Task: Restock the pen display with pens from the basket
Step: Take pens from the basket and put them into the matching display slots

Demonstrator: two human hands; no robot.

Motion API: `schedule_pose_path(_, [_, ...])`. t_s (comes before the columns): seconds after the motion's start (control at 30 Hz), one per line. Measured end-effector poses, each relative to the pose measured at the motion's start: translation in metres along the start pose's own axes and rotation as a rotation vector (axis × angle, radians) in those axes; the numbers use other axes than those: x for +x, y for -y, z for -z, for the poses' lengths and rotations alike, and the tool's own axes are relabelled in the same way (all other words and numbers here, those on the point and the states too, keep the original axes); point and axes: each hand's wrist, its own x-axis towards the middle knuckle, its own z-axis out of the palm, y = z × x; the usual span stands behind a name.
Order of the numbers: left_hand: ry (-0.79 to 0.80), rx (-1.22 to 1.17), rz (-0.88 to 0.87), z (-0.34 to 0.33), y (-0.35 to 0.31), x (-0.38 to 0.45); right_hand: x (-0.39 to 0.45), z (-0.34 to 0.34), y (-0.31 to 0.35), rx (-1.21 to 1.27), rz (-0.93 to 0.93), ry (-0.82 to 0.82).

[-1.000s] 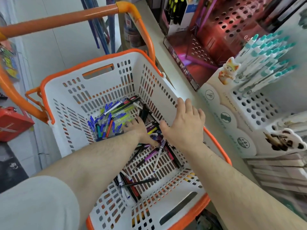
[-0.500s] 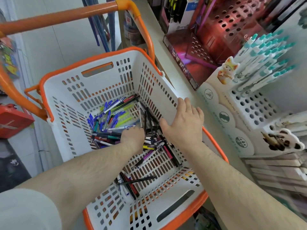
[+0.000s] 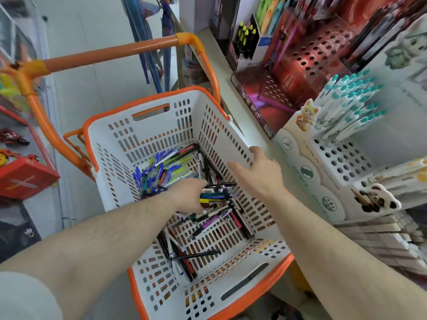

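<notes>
Since a second ago our left hand has drawn back from the blue pile toward the middle of the basket, and it now grips a bundle of pens whose barrels stick out to its right, lying roughly crosswise to the basket. Our right hand has lifted a little off the basket's right wall; its fingers are spread and relaxed, holding nothing, though whether the fingertips touch the wall we cannot tell. More pens lie loose on the basket floor, blue ones beyond our left hand and dark ones nearer us. The pen display stands on the shelf to the right, well apart from the bundle, its white block of holes partly filled with teal-capped pens at the back and bare in front. We judge our right hand the nearer to those holes, so the bundle has to travel rightward and up over the wall.
</notes>
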Motion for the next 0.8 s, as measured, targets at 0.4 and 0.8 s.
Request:
schedule_pose_path(0.4, [-0.436,-1.325,0.246,0.018,-0.002,-0.03,-0.055,-0.014,0.005,0.567,-0.194,-0.1])
schedule_pose_path(0.8, [-0.377,-2.147,0.099,0.033,-0.025,-0.047,-0.078,-0.049,0.014,0.724,-0.246,0.54])
